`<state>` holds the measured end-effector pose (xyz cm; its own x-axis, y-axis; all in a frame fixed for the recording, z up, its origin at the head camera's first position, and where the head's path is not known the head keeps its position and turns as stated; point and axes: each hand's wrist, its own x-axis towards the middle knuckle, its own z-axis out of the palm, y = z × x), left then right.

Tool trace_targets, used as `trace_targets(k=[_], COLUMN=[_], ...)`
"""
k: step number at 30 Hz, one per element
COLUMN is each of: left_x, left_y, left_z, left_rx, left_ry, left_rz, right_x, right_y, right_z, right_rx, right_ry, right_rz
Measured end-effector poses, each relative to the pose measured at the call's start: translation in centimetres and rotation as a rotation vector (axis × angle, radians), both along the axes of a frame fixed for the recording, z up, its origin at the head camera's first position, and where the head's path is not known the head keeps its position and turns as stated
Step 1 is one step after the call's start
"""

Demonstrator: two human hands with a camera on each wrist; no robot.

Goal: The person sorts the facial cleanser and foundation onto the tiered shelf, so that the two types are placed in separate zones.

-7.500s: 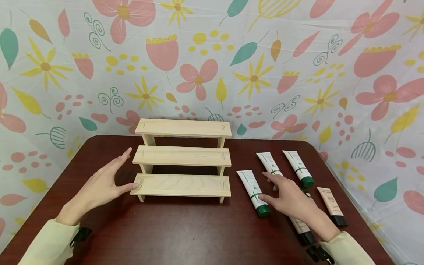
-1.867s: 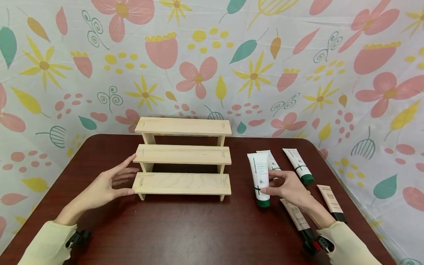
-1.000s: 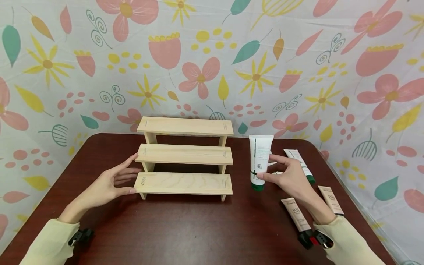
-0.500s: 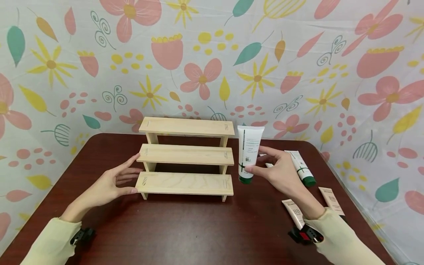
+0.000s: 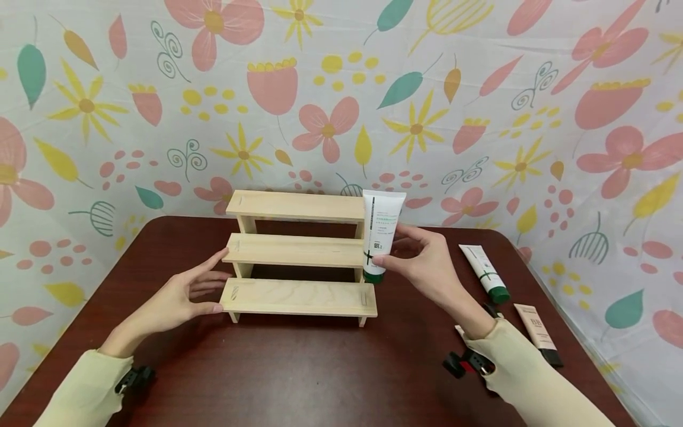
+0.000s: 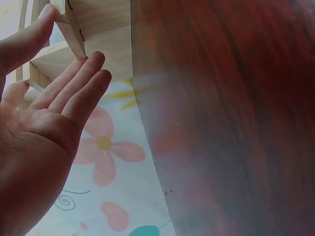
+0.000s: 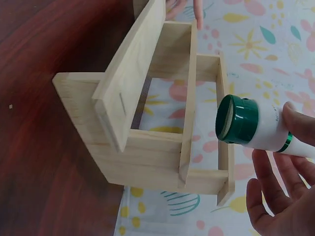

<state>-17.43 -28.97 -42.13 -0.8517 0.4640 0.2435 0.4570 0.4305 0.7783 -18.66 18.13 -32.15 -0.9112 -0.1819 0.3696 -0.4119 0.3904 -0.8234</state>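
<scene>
My right hand (image 5: 427,261) pinches a white squeeze tube (image 5: 383,228) between thumb and fingers. The tube hangs nearly upright, green cap (image 7: 238,120) downward, and overlaps the right end of the three-tier wooden display stand (image 5: 299,249) in the head view. From the right wrist view, the cap's flat end points toward the stand's tiers. My left hand (image 5: 171,302) is at the stand's left side, thumb by the lowest tier and index fingertip at the middle one. Its fingers (image 6: 74,88) are extended against the wood in the left wrist view. All three tiers are bare.
Another white tube with a green cap (image 5: 485,274) lies at the table's right. In front of it lies a beige BB cream tube (image 5: 538,332) with a black cap. A second beige tube (image 5: 460,332) is mostly hidden under the right wrist. A floral cloth (image 5: 320,71) hangs behind the table.
My right hand has picked the white tube off the table, raised it upright and carried it left to the stand's right end. My left hand has moved in against the stand.
</scene>
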Motion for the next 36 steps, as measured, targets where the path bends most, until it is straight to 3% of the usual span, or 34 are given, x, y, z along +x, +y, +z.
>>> trace_targets(k=[10, 22, 36], left_x=[-0.3, -0.1, -0.2], left_y=[0.0, 0.0, -0.1], left_z=[0.1, 0.2, 0.1], left_rx=[-0.014, 0.005, -0.013], left_ry=[-0.027, -0.037, -0.020], left_rz=[0.008, 0.013, 0.007], right_x=[-1.7, -4.2, -7.1], right_y=[-3.0, -7.4, -12.5], right_z=[0.8, 2.3, 3.1], right_rx=[-0.052, -0.150, -0.207], right_ry=[0.073, 0.055, 0.099], right_rz=[0.042, 0.106, 0.148])
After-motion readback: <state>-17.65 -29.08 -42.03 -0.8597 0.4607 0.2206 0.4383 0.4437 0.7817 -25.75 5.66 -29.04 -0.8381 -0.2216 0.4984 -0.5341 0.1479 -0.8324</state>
